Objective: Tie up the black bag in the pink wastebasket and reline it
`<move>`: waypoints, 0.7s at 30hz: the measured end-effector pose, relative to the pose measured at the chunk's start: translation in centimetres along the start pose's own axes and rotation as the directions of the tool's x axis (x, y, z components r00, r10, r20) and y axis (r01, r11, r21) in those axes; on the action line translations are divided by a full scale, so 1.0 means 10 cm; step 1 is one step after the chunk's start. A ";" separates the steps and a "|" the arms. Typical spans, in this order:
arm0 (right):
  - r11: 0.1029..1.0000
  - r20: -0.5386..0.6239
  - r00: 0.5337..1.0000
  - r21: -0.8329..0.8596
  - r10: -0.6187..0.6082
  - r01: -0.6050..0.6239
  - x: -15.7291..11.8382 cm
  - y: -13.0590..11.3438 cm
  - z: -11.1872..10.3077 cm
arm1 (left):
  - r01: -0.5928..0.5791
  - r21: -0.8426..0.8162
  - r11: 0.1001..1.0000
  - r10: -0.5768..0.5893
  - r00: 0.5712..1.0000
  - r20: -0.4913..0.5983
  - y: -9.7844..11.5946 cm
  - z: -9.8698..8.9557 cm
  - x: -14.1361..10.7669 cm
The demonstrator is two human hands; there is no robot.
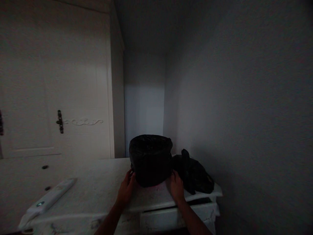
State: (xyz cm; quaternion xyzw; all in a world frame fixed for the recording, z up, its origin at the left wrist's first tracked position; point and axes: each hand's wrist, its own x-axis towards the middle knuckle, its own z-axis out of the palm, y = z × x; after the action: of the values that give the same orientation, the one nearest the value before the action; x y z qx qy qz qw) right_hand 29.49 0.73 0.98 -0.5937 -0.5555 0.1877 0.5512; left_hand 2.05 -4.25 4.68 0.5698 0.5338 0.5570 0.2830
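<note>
Bin [153, 166]: matt black, lined with thin, wrinkled black plastic film; black bag [195, 174] beside it looks like the same film, crumpled with a faint sheen. Worktop [97, 182] and cabinet [85, 75] are painted white, fairly smooth, low sheen; cabinet handle [60, 121] looks like dark metal, wall [239, 81] is plain matt.

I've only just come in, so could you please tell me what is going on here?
A person has both hands, the left and the right, at either side of a dark, round container on a white cabinet. What it holds is too dark to tell. A black bag lies to its right, and a long white object lies near the cabinet's left edge.
</note>
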 end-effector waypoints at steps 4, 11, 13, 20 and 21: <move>0.983 0.107 0.994 -0.183 0.005 0.015 0.01 -0.01 0.00 | 0.005 -0.002 1.000 -0.005 1.000 -0.023 -0.13 0.01 0.07; 0.975 0.139 0.987 -0.195 -0.080 0.107 0.01 -0.03 -0.01 | 0.021 0.282 0.959 -0.001 0.998 -0.068 -0.19 -0.04 0.13; 0.973 0.138 0.987 -0.203 -0.086 0.113 0.01 -0.03 0.00 | 0.004 0.349 0.937 0.014 0.999 -0.049 -0.18 -0.04 0.13; 0.973 0.149 0.986 -0.206 -0.077 0.107 0.01 -0.03 0.00 | -0.001 0.352 0.936 0.020 0.998 -0.051 -0.13 -0.05 0.10; 0.972 0.152 0.985 -0.207 -0.077 0.108 0.01 -0.04 0.00 | -0.006 0.348 0.938 0.024 0.999 -0.049 -0.13 -0.05 0.10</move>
State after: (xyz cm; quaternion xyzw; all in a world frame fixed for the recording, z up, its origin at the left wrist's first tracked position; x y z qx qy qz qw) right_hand 29.37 0.73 1.36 -0.6082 -0.6374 0.1427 0.4510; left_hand 1.00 -3.06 3.91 0.6000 0.6267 0.4708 0.1598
